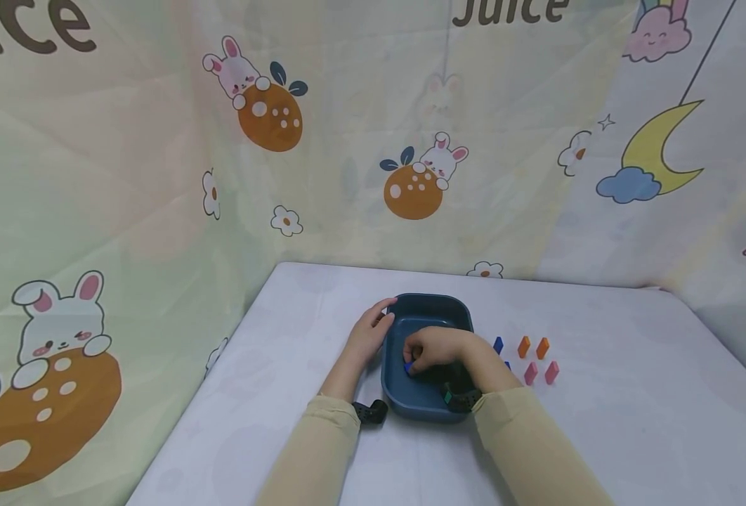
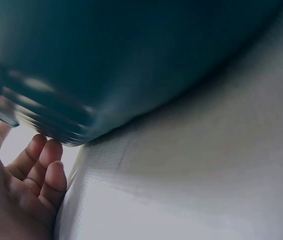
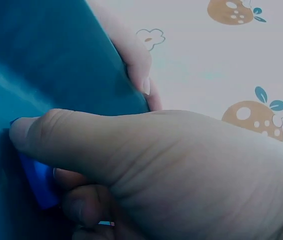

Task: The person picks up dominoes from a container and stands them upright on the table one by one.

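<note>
A dark blue rectangular container [image 1: 426, 416] stands on the white table. Inside it my right hand [image 1: 439, 348] pinches a small blue block [image 3: 40, 182] between thumb and fingers, low down by the container's floor. The block's lower part is in shadow in the right wrist view. At the far left corner my left hand [image 1: 367, 336] rests against the container's outer wall and rim. Its fingertips [image 2: 54, 150] touch the wall from outside in the left wrist view.
Right of the container stand two orange blocks [image 1: 524, 346], two pink blocks [image 1: 531, 373] and a blue block [image 1: 498, 345]. Another blue block [image 1: 508, 365] is mostly hidden by my right arm. A patterned cloth [image 1: 348, 140] hangs behind the table.
</note>
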Tool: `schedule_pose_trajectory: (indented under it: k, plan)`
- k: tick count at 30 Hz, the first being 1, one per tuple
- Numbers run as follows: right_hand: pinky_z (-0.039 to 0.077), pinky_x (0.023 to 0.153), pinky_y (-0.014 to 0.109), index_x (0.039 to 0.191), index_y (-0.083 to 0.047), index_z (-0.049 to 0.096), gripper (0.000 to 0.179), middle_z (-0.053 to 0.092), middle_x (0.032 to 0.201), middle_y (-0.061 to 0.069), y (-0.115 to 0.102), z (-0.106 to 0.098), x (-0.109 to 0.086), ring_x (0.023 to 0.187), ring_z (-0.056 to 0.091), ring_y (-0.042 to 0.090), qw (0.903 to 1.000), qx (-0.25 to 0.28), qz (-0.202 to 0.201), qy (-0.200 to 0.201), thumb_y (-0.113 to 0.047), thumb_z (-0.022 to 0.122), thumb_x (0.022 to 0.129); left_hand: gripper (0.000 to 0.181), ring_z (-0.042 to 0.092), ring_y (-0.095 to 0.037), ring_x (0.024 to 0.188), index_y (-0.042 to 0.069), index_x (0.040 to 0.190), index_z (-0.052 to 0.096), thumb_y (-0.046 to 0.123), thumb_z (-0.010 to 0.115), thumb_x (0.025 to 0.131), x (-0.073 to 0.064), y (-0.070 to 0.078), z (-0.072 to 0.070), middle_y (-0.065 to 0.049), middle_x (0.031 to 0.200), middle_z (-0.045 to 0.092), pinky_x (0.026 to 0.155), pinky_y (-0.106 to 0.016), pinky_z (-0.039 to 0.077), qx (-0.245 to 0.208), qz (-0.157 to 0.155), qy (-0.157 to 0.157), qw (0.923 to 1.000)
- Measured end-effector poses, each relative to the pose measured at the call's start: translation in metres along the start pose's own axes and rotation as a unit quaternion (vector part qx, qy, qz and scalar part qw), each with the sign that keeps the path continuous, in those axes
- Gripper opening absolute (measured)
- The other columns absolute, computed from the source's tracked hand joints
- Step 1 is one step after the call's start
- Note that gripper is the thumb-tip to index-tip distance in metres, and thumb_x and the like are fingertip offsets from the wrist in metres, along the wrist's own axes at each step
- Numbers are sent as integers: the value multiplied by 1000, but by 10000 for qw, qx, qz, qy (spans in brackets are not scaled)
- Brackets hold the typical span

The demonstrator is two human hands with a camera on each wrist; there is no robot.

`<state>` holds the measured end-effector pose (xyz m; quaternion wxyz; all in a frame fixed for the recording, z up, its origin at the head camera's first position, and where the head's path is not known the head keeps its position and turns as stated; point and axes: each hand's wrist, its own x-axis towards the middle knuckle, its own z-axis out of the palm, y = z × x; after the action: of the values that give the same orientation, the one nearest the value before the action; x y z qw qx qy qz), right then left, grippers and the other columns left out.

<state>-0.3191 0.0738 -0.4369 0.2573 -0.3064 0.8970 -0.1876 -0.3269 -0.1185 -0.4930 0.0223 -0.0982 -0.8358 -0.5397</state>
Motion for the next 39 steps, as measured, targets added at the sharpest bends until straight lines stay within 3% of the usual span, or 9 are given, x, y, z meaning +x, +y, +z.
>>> schedule_pose_trajectory:
  k: [10, 19, 27, 33, 39]
  plan:
    - [45, 69, 29, 91, -26, 63, 8, 60, 80, -7, -2, -10, -4, 75, 56, 12, 9991, -5, -130, 403, -30, 70, 90, 37, 57, -19, 90, 43, 138, 53, 43, 47, 101, 0, 2, 0, -2, 105, 62, 71, -32, 48, -30, -75, -11, 10000]
    - [49, 73, 30, 100, -19, 62, 11, 62, 88, -5, -2, -30, -28, 80, 57, 13, 9941, 143, -335, 1023, -23, 66, 91, 38, 57, -19, 87, 43, 138, 53, 45, 48, 101, -1, 2, 1, -3, 105, 61, 68, -32, 49, -50, -45, -14, 10000]
    - [51, 76, 33, 109, -14, 57, 20, 65, 86, -4, 11, -42, -68, 81, 59, 15, 9869, 376, -203, 1557, -22, 65, 93, 37, 57, -18, 89, 43, 138, 53, 43, 48, 101, -1, 1, 1, -4, 106, 62, 69, -31, 49, 27, -65, 41, 10000]
    - [52, 80, 35, 111, -15, 56, 19, 68, 94, 0, 43, -50, -110, 87, 61, 17, 9755, 563, 112, 2125, -21, 64, 95, 37, 57, -18, 91, 43, 138, 52, 41, 48, 101, -1, 2, 1, -4, 107, 62, 70, -32, 49, 55, -51, 26, 10000]
    - [53, 81, 34, 115, -13, 55, 23, 69, 98, 3, 81, -50, -160, 90, 61, 17, 9576, 636, 482, 2770, -24, 63, 97, 37, 57, -18, 90, 44, 138, 52, 42, 47, 102, -2, 3, 1, -2, 107, 61, 69, -32, 49, 32, -104, 9, 9999]
